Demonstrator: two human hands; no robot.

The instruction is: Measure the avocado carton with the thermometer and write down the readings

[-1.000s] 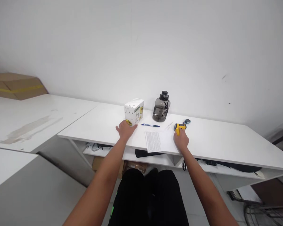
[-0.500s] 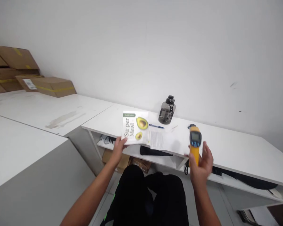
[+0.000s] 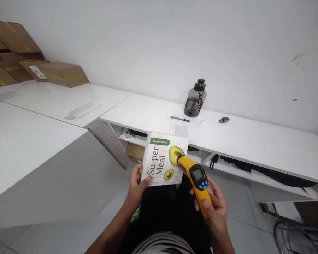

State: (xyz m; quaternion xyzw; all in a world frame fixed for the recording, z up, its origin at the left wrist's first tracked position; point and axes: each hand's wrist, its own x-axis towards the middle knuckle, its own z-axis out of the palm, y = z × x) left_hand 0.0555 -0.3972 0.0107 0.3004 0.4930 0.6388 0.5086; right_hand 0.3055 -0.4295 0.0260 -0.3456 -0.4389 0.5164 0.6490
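Observation:
My left hand [image 3: 139, 181] grips the lower left corner of a white box [image 3: 159, 167] labelled "Su-per Meal", with avocado halves pictured on its front. The box is tilted up toward me above my lap. In my right hand [image 3: 214, 204] is a yellow and black infrared thermometer [image 3: 197, 178], held by its handle. Its small display and blue buttons face me. The thermometer's nose overlaps the upper avocado picture; whether it touches the box I cannot tell. Just behind the box, a printed sheet of paper [image 3: 180, 130] lies partly covered on the desk.
On the white desk [image 3: 254, 141] stand a dark translucent bottle [image 3: 195, 100], a blue pen [image 3: 180, 119] and a small dark blue object [image 3: 224, 120]. Cardboard boxes [image 3: 66, 74] are stacked at the far left. Black items and a cable [image 3: 214, 161] lie on the shelf below.
The box has come down and closer to me in my left hand. My right hand has brought the thermometer leftward, turning its nose from the desk toward the box front. The view has tilted down.

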